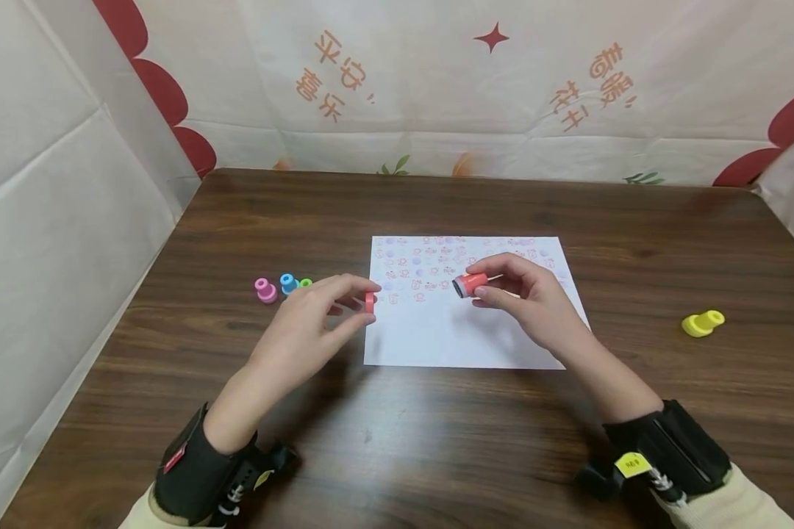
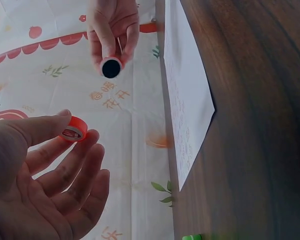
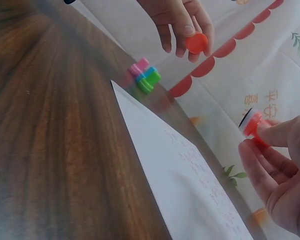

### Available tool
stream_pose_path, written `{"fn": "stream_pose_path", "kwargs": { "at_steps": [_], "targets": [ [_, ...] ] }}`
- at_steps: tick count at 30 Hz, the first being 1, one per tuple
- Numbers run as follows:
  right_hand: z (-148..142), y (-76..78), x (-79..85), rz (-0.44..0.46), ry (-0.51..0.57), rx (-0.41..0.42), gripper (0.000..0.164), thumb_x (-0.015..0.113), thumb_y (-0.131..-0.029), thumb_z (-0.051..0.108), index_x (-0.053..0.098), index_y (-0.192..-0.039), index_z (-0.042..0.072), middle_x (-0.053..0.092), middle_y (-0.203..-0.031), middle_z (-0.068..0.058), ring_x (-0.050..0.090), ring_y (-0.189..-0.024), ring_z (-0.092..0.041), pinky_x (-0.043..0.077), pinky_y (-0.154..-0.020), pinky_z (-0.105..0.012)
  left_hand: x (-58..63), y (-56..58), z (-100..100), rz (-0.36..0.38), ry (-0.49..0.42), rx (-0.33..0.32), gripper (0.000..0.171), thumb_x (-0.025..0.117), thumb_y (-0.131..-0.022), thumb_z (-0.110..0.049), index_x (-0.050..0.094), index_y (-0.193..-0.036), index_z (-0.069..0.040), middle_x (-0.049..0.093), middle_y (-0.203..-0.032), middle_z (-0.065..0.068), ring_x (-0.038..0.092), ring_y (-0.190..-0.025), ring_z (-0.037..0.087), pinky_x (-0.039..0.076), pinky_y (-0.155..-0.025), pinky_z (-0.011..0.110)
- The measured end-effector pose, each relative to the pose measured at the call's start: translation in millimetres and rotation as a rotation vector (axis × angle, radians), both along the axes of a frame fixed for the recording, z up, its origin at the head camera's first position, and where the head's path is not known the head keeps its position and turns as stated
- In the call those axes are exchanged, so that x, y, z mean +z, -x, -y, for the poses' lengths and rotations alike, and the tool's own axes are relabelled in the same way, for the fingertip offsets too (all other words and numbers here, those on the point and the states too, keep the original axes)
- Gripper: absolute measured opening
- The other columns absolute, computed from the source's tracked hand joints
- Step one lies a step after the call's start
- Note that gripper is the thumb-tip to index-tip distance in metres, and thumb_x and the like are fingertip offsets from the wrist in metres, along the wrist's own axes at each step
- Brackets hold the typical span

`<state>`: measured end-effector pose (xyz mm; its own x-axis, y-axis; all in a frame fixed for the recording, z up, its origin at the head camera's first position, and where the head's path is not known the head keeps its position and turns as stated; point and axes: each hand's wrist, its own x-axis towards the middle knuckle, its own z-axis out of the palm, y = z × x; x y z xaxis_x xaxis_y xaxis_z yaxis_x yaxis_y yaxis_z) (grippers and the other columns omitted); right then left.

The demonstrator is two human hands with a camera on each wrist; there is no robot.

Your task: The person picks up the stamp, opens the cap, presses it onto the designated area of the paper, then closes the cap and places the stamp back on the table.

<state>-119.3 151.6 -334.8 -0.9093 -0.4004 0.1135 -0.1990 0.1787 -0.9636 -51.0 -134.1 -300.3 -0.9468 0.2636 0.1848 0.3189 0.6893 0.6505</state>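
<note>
Over the paper's left edge, my left hand [image 1: 317,312] pinches a small round red cap [image 2: 76,129] between thumb and fingertips. The cap's hollow side shows in the left wrist view. My right hand [image 1: 529,294] holds a red stamp [image 1: 471,283] above the paper, its dark printing face [image 2: 111,68] tipped toward the left. Beneath lies a white sheet of paper [image 1: 463,334], its upper part covered with rows of small red and purple prints. Cap and stamp are apart from each other.
Left of the paper stand a pink stamp [image 1: 265,290], a blue stamp [image 1: 289,283] and a green stamp [image 1: 306,282], the green one partly behind my left hand. A yellow stamp [image 1: 703,323] lies on its side at the right of the brown table [image 1: 397,441]. A patterned cloth [image 1: 423,88] hangs behind.
</note>
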Motion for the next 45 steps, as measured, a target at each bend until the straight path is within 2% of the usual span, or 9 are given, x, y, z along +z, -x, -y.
{"fn": "stream_pose_path", "kwargs": {
  "at_steps": [4, 6, 9, 15, 24, 29, 45],
  "targets": [
    [7.7, 6.2, 1.4, -0.053, -0.141, -0.016, 0.027, 0.072, -0.085, 0.012, 0.066, -0.109, 0.003, 0.067, -0.100, -0.006, 0.065, -0.087, -0.016, 0.055, -0.069, -0.014, -1.0, -0.7, 1.1, 0.007, -0.006, 0.002, 0.033, 0.072, -0.085, -0.019, 0.065, -0.116, -0.012, 0.071, -0.106, 0.003, 0.065, -0.092, 0.013, 0.059, -0.083, 0.042],
    [12.4, 8.8, 2.2, -0.081, -0.206, -0.034, 0.025, 0.073, -0.084, 0.018, 0.069, -0.107, 0.007, 0.069, -0.098, -0.005, 0.064, -0.086, -0.014, 0.052, -0.065, -0.015, -1.6, -1.3, 1.7, 0.011, -0.008, 0.007, 0.033, 0.073, -0.085, -0.019, 0.065, -0.116, -0.012, 0.071, -0.106, 0.003, 0.065, -0.091, 0.013, 0.059, -0.083, 0.042],
    [20.2, 13.5, 2.4, -0.137, -0.267, -0.047, 0.022, 0.074, -0.084, 0.019, 0.071, -0.103, 0.009, 0.072, -0.095, -0.006, 0.064, -0.085, -0.013, 0.055, -0.069, -0.019, -2.3, -2.1, 2.8, 0.017, -0.012, 0.013, 0.034, 0.074, -0.084, -0.018, 0.065, -0.116, -0.012, 0.071, -0.105, 0.003, 0.065, -0.091, 0.014, 0.059, -0.083, 0.042],
    [35.9, 20.7, 2.2, -0.257, -0.418, -0.016, 0.025, 0.074, -0.082, 0.007, 0.067, -0.105, 0.006, 0.071, -0.097, -0.008, 0.066, -0.088, -0.017, 0.061, -0.079, -0.041, -3.7, -3.2, 5.0, 0.028, -0.008, 0.022, 0.033, 0.073, -0.084, -0.018, 0.065, -0.116, -0.012, 0.071, -0.104, 0.003, 0.065, -0.091, 0.014, 0.059, -0.082, 0.042],
    [48.8, 20.8, -4.5, -0.381, -0.611, 0.029, 0.020, 0.073, -0.082, 0.007, 0.068, -0.101, 0.006, 0.072, -0.096, -0.006, 0.067, -0.087, -0.020, 0.059, -0.082, -0.044, -5.2, -3.1, 5.9, 0.026, -0.010, 0.016, 0.032, 0.072, -0.085, -0.017, 0.065, -0.116, -0.012, 0.071, -0.104, 0.004, 0.065, -0.091, 0.014, 0.059, -0.082, 0.043],
    [51.7, 21.8, -9.0, -0.398, -0.658, 0.033, 0.019, 0.073, -0.083, 0.009, 0.069, -0.101, 0.007, 0.071, -0.098, -0.006, 0.065, -0.088, -0.020, 0.057, -0.082, -0.044, -4.7, -3.6, 6.0, 0.032, -0.010, 0.014, 0.032, 0.073, -0.085, -0.018, 0.065, -0.116, -0.012, 0.071, -0.104, 0.004, 0.065, -0.092, 0.015, 0.059, -0.082, 0.043],
    [52.8, 22.4, -17.1, -0.419, -0.704, 0.031, 0.015, 0.072, -0.084, 0.008, 0.069, -0.098, 0.008, 0.071, -0.098, -0.006, 0.062, -0.090, -0.020, 0.057, -0.084, -0.043, -6.1, -2.8, 2.1, 0.026, -0.021, 0.013, 0.035, 0.075, -0.082, -0.017, 0.065, -0.115, -0.012, 0.072, -0.105, 0.004, 0.065, -0.091, 0.014, 0.059, -0.082, 0.042]
  ]
}}
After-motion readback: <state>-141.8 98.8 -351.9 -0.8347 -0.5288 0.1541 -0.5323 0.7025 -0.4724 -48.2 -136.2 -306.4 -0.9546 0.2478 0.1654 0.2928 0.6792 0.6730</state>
